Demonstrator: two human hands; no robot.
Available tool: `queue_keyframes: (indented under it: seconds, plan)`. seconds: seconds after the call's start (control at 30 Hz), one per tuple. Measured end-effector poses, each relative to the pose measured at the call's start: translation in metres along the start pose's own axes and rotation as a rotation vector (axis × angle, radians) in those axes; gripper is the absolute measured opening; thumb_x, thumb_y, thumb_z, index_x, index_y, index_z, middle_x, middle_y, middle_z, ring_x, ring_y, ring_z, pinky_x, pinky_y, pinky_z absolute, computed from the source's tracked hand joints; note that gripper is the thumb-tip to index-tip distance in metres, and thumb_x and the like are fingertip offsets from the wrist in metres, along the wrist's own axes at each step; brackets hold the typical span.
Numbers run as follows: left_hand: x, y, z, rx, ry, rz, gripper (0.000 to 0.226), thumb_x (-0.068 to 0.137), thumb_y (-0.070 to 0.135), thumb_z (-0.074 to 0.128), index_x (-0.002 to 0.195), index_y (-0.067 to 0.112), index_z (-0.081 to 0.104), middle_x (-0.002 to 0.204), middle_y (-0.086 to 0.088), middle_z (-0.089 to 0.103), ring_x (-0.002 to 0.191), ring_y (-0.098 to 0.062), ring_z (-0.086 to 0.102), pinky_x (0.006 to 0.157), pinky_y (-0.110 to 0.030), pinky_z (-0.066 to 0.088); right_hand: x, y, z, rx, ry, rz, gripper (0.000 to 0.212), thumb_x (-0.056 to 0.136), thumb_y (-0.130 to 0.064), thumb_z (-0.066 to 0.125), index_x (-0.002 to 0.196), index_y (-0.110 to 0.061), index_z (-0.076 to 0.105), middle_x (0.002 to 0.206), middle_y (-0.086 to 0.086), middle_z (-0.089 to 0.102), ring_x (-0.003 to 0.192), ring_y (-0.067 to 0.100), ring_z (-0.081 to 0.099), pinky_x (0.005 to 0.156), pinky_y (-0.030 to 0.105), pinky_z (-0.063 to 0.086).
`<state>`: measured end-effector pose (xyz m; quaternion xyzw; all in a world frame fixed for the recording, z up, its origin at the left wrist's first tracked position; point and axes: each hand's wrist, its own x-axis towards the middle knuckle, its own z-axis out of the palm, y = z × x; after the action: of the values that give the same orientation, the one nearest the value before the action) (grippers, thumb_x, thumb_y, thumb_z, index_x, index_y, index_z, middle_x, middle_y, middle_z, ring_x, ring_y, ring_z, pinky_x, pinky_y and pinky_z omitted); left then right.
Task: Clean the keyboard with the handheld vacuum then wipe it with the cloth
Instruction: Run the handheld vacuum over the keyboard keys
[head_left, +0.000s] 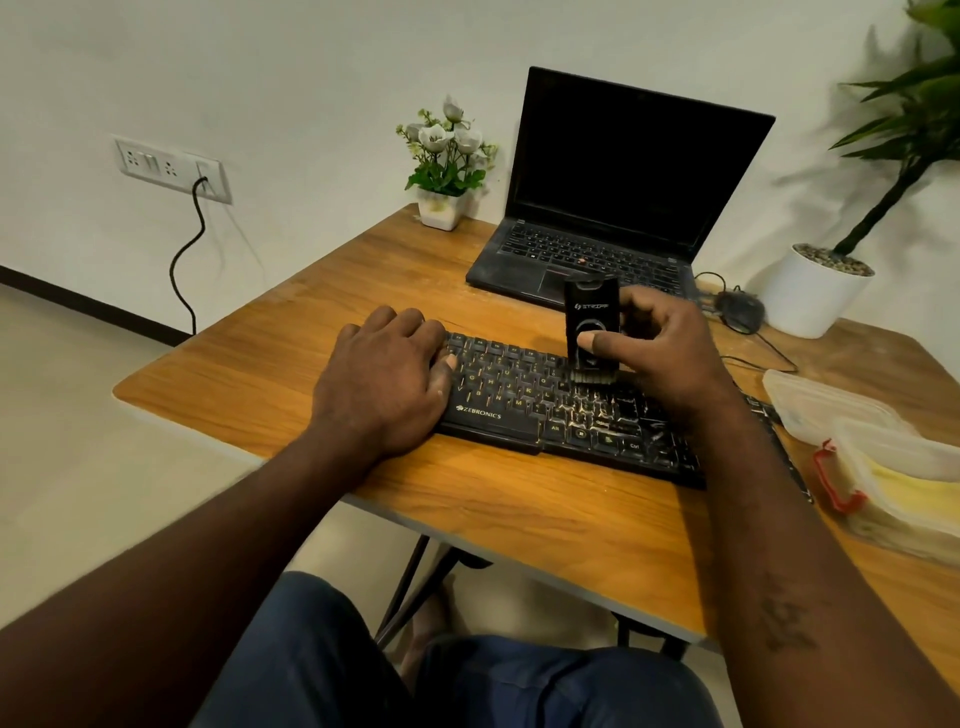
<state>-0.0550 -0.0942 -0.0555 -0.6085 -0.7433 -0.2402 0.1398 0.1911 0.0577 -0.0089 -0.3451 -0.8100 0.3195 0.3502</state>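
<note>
A black keyboard (540, 410) lies across the wooden table (519, 519), dusty with pale specks on its right half. My right hand (660, 353) grips a small black handheld vacuum (592, 325) upright, thumb across its front, its brush nozzle down on the keys near the keyboard's middle. My left hand (387, 379) rests flat on the keyboard's left end, fingers relaxed over the keys. A yellow cloth (909, 493) lies inside a clear plastic container at the right.
An open black laptop (613, 208) stands behind the keyboard. A small flower pot (447, 166) is at the back, a white plant pot (815, 286) and a mouse (740, 309) at the right. Clear plastic containers (852, 415) sit by the right edge.
</note>
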Motion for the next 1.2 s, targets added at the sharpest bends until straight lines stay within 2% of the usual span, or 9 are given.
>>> queue_keyframes:
  seconds: [0.33,0.47,0.6,0.77,0.9,1.2]
  plan:
    - [0.000,-0.003,0.002,-0.022,0.015,0.003,0.032,0.103,0.044,0.041,0.116,0.022,0.059,0.110,0.002,0.059,0.105,-0.018,0.047,0.087,-0.041,0.038,-0.001,0.001,-0.002,-0.079,0.053,0.025,0.040,0.084,-0.027,0.085,0.121,-0.022,0.070,0.103,-0.004,0.075,0.091,0.011,0.074,0.079,0.046,0.065]
    - [0.001,-0.003,0.002,-0.018,0.015,-0.003,0.031,0.103,0.043,0.041,0.118,0.022,0.059,0.110,0.002,0.059,0.105,-0.019,0.048,0.086,-0.041,0.039,-0.001,-0.001,-0.002,-0.075,-0.020,0.000,0.039,0.084,-0.026,0.085,0.119,-0.025,0.070,0.102,-0.006,0.075,0.089,0.006,0.073,0.080,0.040,0.065]
    - [-0.001,-0.003,0.001,-0.027,0.021,0.011,0.031,0.103,0.042,0.042,0.119,0.023,0.060,0.111,0.002,0.060,0.105,-0.018,0.048,0.084,-0.038,0.034,0.000,-0.002,0.006,-0.116,0.064,-0.004,0.041,0.083,-0.030,0.085,0.121,-0.026,0.070,0.103,-0.007,0.075,0.091,0.011,0.074,0.078,0.045,0.065]
    - [-0.002,-0.003,-0.001,-0.038,0.028,0.004,0.028,0.103,0.039,0.043,0.117,0.023,0.060,0.109,0.003,0.060,0.104,-0.017,0.047,0.084,-0.038,0.036,-0.003,-0.007,0.012,-0.105,-0.052,-0.081,0.038,0.082,-0.025,0.085,0.118,-0.029,0.072,0.103,-0.009,0.075,0.091,0.009,0.073,0.078,0.047,0.064]
    - [-0.002,-0.003,-0.001,-0.047,0.024,0.009,0.027,0.102,0.039,0.043,0.115,0.024,0.060,0.108,0.004,0.059,0.103,-0.016,0.047,0.085,-0.038,0.036,0.000,-0.006,0.015,-0.127,0.042,-0.072,0.036,0.084,-0.030,0.084,0.116,-0.033,0.069,0.100,-0.013,0.073,0.089,0.007,0.072,0.078,0.047,0.064]
    - [-0.003,-0.003,-0.002,-0.022,0.005,-0.004,0.034,0.099,0.043,0.036,0.114,0.024,0.059,0.109,0.003,0.060,0.103,-0.018,0.048,0.086,-0.041,0.040,-0.002,-0.008,0.020,-0.161,0.008,-0.109,0.034,0.085,-0.032,0.082,0.113,-0.041,0.065,0.098,-0.015,0.072,0.088,0.007,0.070,0.077,0.046,0.063]
